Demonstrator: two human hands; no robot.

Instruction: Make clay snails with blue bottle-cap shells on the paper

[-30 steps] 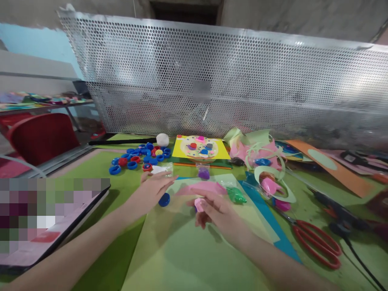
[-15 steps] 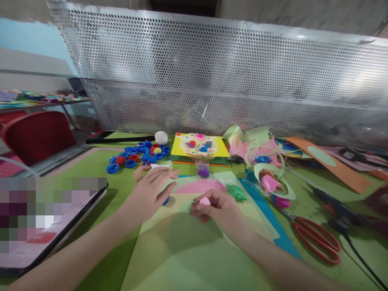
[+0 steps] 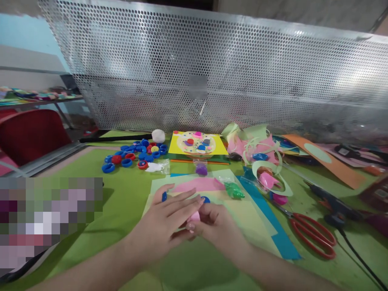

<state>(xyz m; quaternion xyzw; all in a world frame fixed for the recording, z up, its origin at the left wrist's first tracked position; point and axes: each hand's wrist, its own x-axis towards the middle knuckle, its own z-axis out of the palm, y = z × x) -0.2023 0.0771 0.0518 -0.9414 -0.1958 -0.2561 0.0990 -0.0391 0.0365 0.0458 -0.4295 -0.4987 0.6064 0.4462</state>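
Observation:
A small lump of pink modelling clay (image 3: 194,217) is pinched between the thumb and fingers of my right hand (image 3: 222,224). Reaching across from the left, my left hand (image 3: 169,216) has its fingers stretched out, their tips over the lump and touching or nearly touching it. Just behind the fingertips a blue round piece, like a bottle cap (image 3: 205,199), shows in part. Another bit of blue (image 3: 164,197) peeks out by the left hand's fingers. Beneath both hands lie pale green paper sheets (image 3: 248,226), with a pink paper shape (image 3: 197,185) on them.
Blue and red bottle caps (image 3: 127,163) cluster at back left. A decorated yellow card (image 3: 174,149) stands behind, near a perforated metal screen (image 3: 194,52). Bagged green clay (image 3: 234,190), red-handled scissors (image 3: 315,234) and a glue gun (image 3: 333,206) lie right. A blurred-out slab (image 3: 45,222) sits left.
My left hand has moved right and down onto the pink clay. My right hand has shifted slightly left and lower with the clay still pinched. The view has turned slightly.

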